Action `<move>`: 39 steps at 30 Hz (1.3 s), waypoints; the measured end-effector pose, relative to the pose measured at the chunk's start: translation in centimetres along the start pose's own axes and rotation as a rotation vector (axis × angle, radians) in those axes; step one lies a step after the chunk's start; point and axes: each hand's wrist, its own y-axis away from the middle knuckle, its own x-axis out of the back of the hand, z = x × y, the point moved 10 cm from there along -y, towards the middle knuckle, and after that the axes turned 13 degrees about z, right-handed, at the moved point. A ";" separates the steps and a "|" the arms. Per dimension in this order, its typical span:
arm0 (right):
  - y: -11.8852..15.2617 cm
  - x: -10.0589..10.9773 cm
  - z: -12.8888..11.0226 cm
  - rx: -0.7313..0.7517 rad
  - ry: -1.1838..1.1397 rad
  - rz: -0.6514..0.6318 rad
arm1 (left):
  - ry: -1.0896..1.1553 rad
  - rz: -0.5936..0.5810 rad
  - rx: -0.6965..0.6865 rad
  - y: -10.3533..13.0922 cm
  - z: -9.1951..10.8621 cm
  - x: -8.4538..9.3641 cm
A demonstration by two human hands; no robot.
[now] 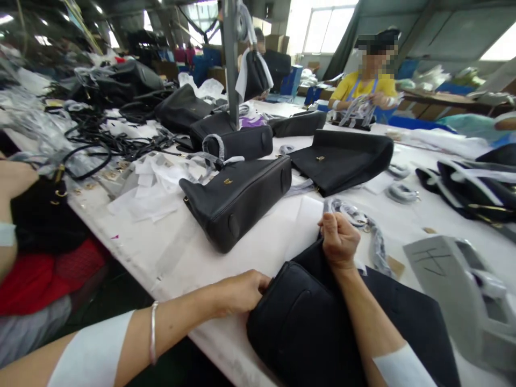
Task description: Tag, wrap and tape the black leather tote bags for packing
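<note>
A black handbag (314,322) lies at the table's near edge, right in front of me. My left hand (245,293) grips its left edge, fingertips partly hidden behind the leather. Closed in a fist, my right hand (341,239) holds the bag's upper edge. A plastic-wrapped strap (377,242) lies just beyond that fist. Another black handbag (242,199) rests on its side past my hands, with a gold clasp on its front. To its right lies a further black bag (342,158).
On the right stands a grey holder (447,290) with handwriting on it. White paper (149,185), cords and plastic wrap cover the table's left side. A metal post (231,64) rises mid-table. A co-worker in yellow (363,91) works across the table; another person's arm (10,188) is at left.
</note>
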 end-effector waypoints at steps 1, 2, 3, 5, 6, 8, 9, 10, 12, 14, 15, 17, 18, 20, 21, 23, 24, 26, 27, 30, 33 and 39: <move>0.0 -0.1 0.1 -0.005 -0.008 -0.009 | 0.022 0.026 0.016 0.0 0.0 0.1; 0.0 -0.2 0.0 -0.006 -0.013 -0.017 | 0.024 0.077 0.032 -0.1 -0.2 0.4; -0.1 -0.2 0.0 -0.005 -0.015 -0.022 | 0.017 0.146 0.043 -0.2 -0.3 0.7; -0.2 -0.2 -0.2 -0.007 -0.020 -0.021 | -0.003 0.266 0.035 -0.4 -0.4 1.4; -0.3 -0.2 -0.3 -0.007 -0.022 -0.022 | -0.017 0.293 0.019 -0.5 -0.4 1.4; -0.4 -0.2 -0.5 -0.001 -0.022 -0.027 | -0.059 0.295 -0.027 -0.8 -0.2 1.3; -0.4 -0.3 -0.6 0.006 -0.023 -0.028 | -0.089 0.290 -0.046 -1.0 -0.1 1.2; -0.4 -0.3 -0.6 0.012 -0.027 -0.030 | -0.120 0.288 -0.063 -1.1 0.0 1.3; -0.4 -0.5 -0.7 0.019 -0.032 -0.035 | -0.179 0.303 -0.094 -1.1 0.3 1.6; -0.3 -0.7 -0.5 0.014 -0.026 -0.050 | -0.220 0.306 -0.131 -0.9 0.9 1.7; -0.2 -0.9 -0.3 0.010 -0.019 -0.063 | -0.233 0.290 -0.154 -0.8 1.3 1.6; -0.1 -1.2 0.0 0.004 -0.005 -0.097 | -0.243 0.229 -0.203 -0.4 2.2 1.1; 0.0 -1.4 0.2 0.003 0.000 -0.112 | -0.245 0.192 -0.225 -0.2 2.6 0.9; 0.1 -1.6 0.4 0.009 0.013 -0.135 | -0.271 0.119 -0.260 0.3 3.4 0.6; 0.1 -1.7 0.4 0.014 0.030 -0.143 | -0.300 0.087 -0.272 0.6 3.7 0.6; 0.3 -2.0 0.5 0.027 0.074 -0.166 | -0.433 0.041 -0.308 1.4 4.2 1.0; 0.4 -2.2 0.6 0.031 0.096 -0.181 | -0.543 0.033 -0.337 1.9 4.4 1.3; 0.7 -2.7 0.8 0.032 0.127 -0.224 | -0.799 0.036 -0.397 3.3 4.6 2.0; 0.8 -3.0 0.9 0.032 0.138 -0.251 | -0.915 0.026 -0.417 4.0 4.6 2.3; 0.9 -3.9 1.7 0.002 0.176 -0.329 | -1.068 -0.116 -0.387 6.5 3.6 2.4; 0.9 -4.7 3.0 -0.116 0.165 -0.425 | -0.956 -0.090 -0.298 6.8 4.3 3.7; 2.7 -6.7 3.8 -0.237 0.147 -0.698 | -0.451 0.383 -0.253 -2.3 8.5 7.2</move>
